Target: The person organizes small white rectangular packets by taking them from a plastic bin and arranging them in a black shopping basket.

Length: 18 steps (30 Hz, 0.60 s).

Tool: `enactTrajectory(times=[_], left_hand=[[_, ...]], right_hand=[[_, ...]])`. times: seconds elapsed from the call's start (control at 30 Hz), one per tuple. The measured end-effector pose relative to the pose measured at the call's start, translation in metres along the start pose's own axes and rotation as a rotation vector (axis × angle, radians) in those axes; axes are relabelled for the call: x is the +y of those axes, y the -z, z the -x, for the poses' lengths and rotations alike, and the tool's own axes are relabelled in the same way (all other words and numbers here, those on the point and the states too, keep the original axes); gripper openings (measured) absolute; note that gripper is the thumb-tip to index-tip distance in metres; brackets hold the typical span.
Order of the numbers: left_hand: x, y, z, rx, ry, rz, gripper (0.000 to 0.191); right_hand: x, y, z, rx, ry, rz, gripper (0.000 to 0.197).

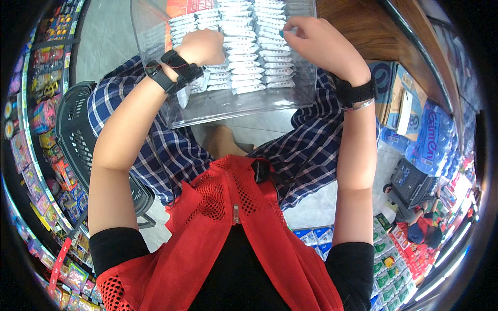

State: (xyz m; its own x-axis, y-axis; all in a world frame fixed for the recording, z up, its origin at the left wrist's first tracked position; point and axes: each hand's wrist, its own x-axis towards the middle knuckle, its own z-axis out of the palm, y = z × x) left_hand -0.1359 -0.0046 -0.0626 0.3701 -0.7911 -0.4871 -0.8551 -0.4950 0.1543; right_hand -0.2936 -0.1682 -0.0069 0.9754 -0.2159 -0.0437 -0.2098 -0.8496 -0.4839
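A clear plastic bin (218, 112) lies before me at knee height, its near wall facing me. Inside, small white wrapped packets (245, 70) stand in several tight rows. Over the left rows is my left hand (204, 46), knuckles up and fingers curled down out of sight, so a hold on anything is hidden. My right hand (311, 39) hovers at the right-hand row, thumb and forefinger bent near the packets' ends, with nothing visible between them. One loose packet (183, 97) leans in the bin's near left corner. An orange printed sheet (186, 7) shows at the far end.
A dark plastic basket (74, 128) and shelves of colourful packaged goods (46, 112) are on my left. To the right are a wooden counter (362, 31), a cardboard box (408, 89) with a phone (404, 110) on it, and shrink-wrapped water bottles (432, 140). Other people (416, 229) are farther back.
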Motion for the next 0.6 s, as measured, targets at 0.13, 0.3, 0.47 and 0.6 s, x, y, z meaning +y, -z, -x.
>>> enactTrajectory(times=[0.13, 0.3, 0.47, 0.6], left_hand=[[0.001, -0.024, -0.007, -0.118, -0.116, 0.082, 0.025], [-0.004, -0.063, -0.017, 0.059, -0.104, 0.248, 0.019], [0.004, -0.076, -0.018, 0.12, 0.005, 0.357, 0.022], [0.007, -0.071, -0.017, 0.079, -0.026, 0.382, 0.022]], right_hand=[[0.005, 0.001, 0.003, 0.007, -0.009, -0.005, 0.031], [0.005, 0.0, 0.0, -0.016, -0.002, -0.031, 0.031], [-0.002, 0.002, -0.003, -0.029, 0.026, -0.048, 0.031], [-0.007, 0.009, -0.002, -0.044, -0.006, -0.072, 0.031]])
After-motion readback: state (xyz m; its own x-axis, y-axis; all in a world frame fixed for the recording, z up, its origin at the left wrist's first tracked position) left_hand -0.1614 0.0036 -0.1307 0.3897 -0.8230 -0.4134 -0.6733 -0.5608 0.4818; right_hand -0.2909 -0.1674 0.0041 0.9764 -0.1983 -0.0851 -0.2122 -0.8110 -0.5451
